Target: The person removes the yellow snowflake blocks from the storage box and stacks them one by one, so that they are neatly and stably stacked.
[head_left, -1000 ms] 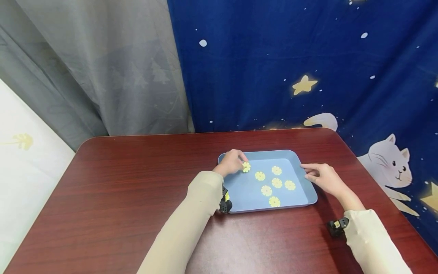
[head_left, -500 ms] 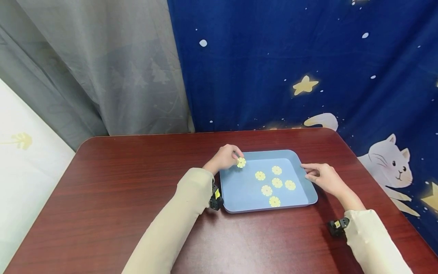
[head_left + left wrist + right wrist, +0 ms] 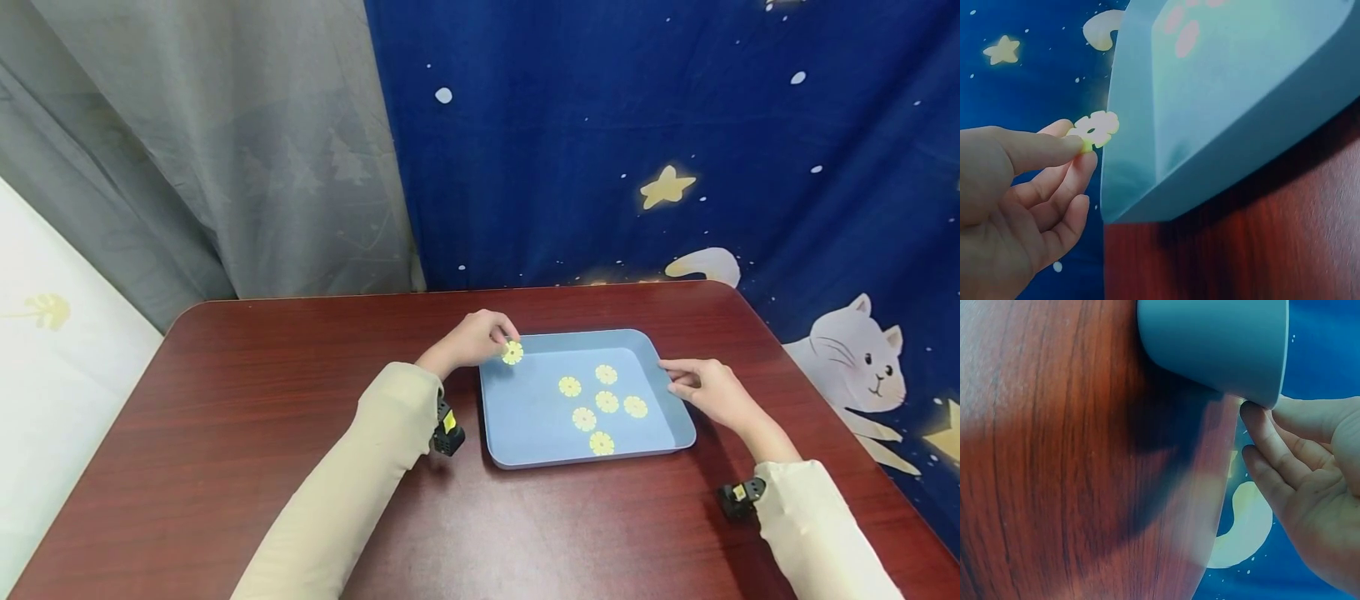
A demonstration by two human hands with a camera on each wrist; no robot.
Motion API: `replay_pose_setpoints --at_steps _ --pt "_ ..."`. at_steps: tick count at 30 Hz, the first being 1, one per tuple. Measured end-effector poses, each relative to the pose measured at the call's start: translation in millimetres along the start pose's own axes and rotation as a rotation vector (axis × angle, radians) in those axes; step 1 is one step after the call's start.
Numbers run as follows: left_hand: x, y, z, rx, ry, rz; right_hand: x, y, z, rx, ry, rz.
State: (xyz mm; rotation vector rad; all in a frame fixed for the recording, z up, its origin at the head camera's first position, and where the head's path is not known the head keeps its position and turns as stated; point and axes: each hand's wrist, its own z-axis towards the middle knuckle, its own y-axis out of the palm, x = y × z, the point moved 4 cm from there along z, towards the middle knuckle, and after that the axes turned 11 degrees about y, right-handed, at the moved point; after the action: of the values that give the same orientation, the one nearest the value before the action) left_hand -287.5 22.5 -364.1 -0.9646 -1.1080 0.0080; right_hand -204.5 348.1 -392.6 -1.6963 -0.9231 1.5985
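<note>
My left hand [image 3: 474, 338] pinches a yellow interlocking disc [image 3: 513, 353] between thumb and fingertips, over the far left corner of a shallow blue tray [image 3: 528, 429]. In the left wrist view the notched edge and centre hole of the disc [image 3: 1108, 125] show, held beside the tray's rim [image 3: 1110, 100]. My right hand [image 3: 712, 392] pinches the tray's right rim. The right wrist view has that thumb [image 3: 1310, 420] on one side of the tray wall and the fingers on the other. Several more yellow discs [image 3: 607, 402] lie flat and scattered in the tray's middle and right part.
The tray stands on a dark red wooden table [image 3: 300, 392], toward its right side. Behind the table hang a grey curtain [image 3: 300, 150] and a blue curtain [image 3: 540, 150] with stars and a cat. A small black camera [image 3: 448, 429] sits at the left wrist.
My left hand has moved left and slightly back with the disc, from inside the tray to its far left corner. The right hand and the tray stay put.
</note>
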Motion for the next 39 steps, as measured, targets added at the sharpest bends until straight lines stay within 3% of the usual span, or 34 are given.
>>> replay_pose_setpoints --at_steps 6,15,39 --pt "-0.9 -12.9 -9.1 -0.008 0.041 0.006 -1 -1 -0.2 -0.003 -0.001 0.008" --pt "-4.3 -27.6 -21.2 -0.031 0.027 0.005 -2 -1 -0.8 -0.001 -0.004 0.003" --pt "-6.2 -47.2 -52.7 -0.115 0.11 0.078 -4 -2 -0.5 -0.002 -0.003 0.002"
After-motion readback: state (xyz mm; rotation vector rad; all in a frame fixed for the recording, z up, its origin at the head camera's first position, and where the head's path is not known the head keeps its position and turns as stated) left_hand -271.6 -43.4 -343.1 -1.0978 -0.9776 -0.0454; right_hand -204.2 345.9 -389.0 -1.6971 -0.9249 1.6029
